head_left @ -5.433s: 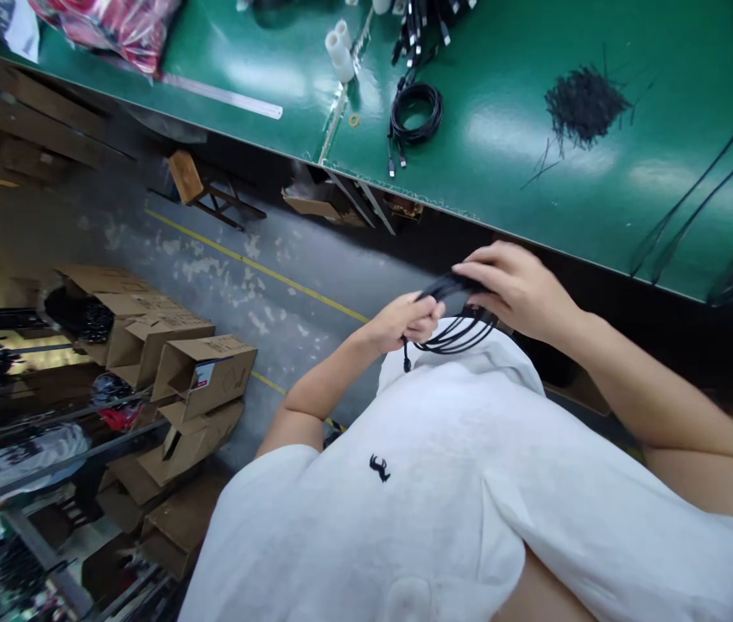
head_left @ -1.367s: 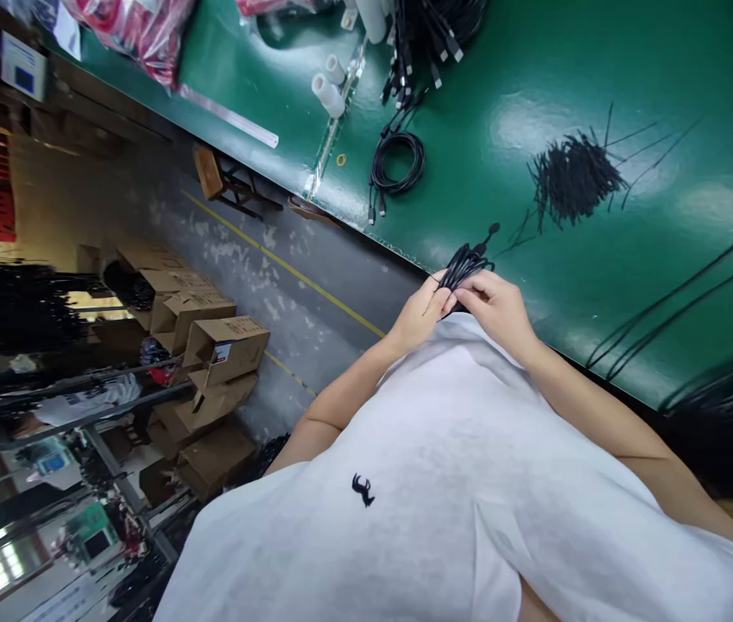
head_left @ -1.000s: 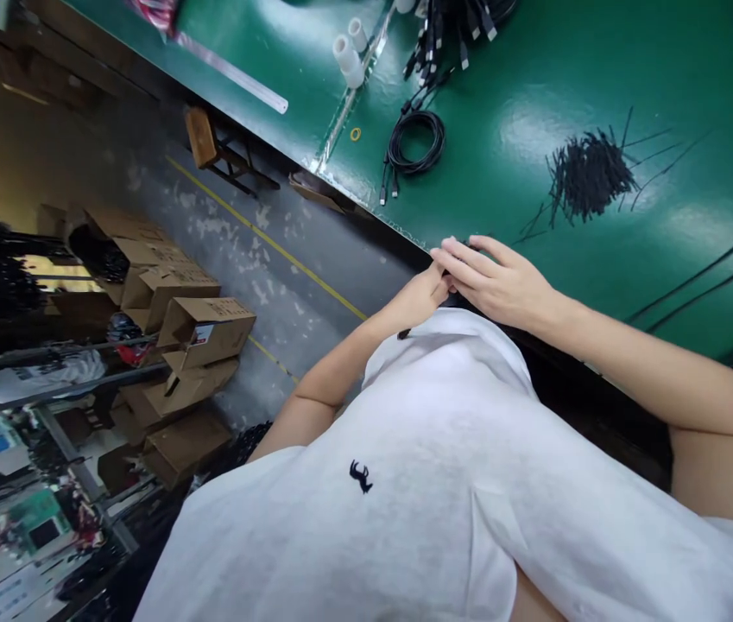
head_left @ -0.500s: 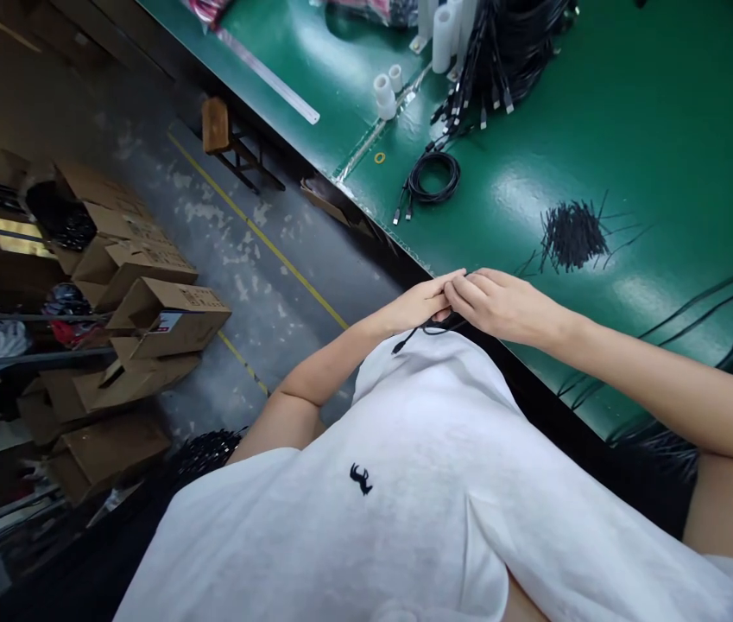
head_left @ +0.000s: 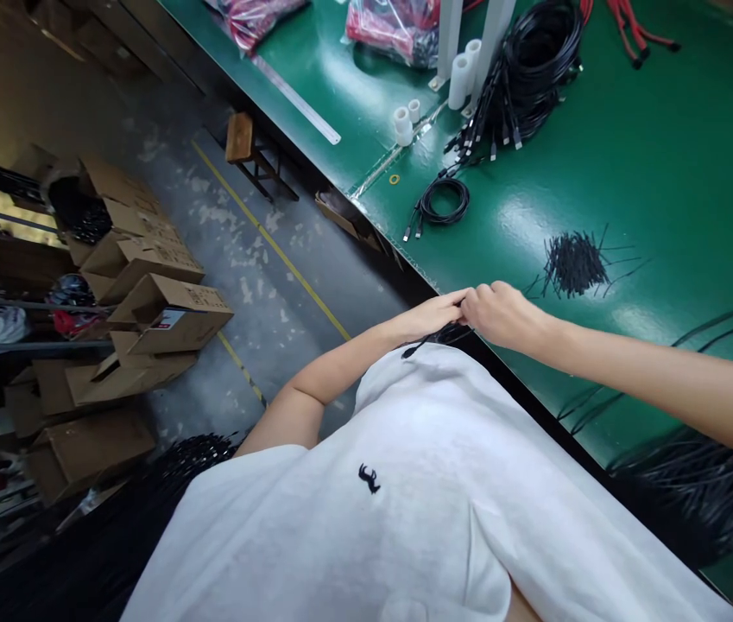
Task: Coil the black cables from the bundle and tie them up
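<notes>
Both my hands meet at the table's front edge, close to my white shirt. My left hand point(head_left: 429, 319) is closed around a bunched black cable point(head_left: 432, 338), whose connector end hangs down below the fingers. Pressed against the left fingertips is my right hand point(head_left: 501, 314), its fingers curled shut over the same spot. What lies between the right fingers is hidden. Beyond the hands, on the green tabletop, lie a coiled black cable point(head_left: 445, 202) with its plugs towards the edge and a pile of short black ties point(head_left: 574, 263).
A large bundle of black cables point(head_left: 538, 60) lies by white posts, near white plastic tubes point(head_left: 403, 127). A steel ruler point(head_left: 298, 102) and a yellow ring point(head_left: 394, 180) are on the green table point(head_left: 677, 173). More cables point(head_left: 683, 492) lie at right. Cardboard boxes point(head_left: 175, 311) and a wooden stool point(head_left: 241, 138) stand left.
My right fingers have curled in tighter and the knuckles have risen. The cable's hanging end has shifted slightly right. The whole view has moved, with table items sitting lower.
</notes>
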The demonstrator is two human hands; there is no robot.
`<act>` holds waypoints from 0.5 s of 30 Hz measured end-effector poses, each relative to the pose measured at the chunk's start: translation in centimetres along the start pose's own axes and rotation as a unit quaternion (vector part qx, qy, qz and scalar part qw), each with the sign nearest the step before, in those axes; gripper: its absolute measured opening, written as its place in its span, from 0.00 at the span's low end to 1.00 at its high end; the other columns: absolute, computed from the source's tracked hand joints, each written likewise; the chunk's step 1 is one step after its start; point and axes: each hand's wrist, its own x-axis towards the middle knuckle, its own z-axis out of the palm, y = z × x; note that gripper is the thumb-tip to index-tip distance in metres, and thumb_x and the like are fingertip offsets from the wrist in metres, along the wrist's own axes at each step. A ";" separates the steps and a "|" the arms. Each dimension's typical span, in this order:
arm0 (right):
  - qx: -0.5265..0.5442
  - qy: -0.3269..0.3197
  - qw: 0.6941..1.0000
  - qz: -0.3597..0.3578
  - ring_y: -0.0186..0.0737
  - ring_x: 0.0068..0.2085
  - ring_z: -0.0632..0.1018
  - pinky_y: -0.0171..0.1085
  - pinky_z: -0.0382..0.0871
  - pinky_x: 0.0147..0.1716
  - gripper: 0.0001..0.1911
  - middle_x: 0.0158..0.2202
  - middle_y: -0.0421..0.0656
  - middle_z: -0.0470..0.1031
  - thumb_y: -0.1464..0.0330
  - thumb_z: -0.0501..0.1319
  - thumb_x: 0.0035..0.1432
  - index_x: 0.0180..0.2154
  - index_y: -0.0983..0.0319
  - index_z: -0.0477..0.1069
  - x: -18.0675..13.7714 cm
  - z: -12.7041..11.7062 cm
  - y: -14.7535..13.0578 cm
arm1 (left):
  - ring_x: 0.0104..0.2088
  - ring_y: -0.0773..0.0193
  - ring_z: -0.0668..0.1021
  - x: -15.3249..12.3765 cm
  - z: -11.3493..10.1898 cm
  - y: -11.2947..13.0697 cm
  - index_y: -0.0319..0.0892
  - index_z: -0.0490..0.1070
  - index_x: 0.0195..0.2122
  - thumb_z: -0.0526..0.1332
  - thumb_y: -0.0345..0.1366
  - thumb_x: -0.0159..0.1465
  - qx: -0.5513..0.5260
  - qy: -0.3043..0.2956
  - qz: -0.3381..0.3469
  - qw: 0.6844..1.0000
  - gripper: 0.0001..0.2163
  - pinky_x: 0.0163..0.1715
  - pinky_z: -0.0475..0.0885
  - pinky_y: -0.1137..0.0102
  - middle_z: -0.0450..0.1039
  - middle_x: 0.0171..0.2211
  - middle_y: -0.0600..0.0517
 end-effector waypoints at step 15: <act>0.084 -0.040 0.990 0.109 0.46 0.35 0.73 0.40 0.44 0.29 0.18 0.35 0.56 0.75 0.76 0.45 0.64 0.40 0.72 0.73 2.8 3.7 3.3 | 0.48 0.47 0.70 5.9 -1.1 -1.2 0.35 0.75 0.43 0.46 0.28 0.70 0.666 0.153 0.105 0.722 0.16 0.47 0.59 0.55 0.72 0.43 0.37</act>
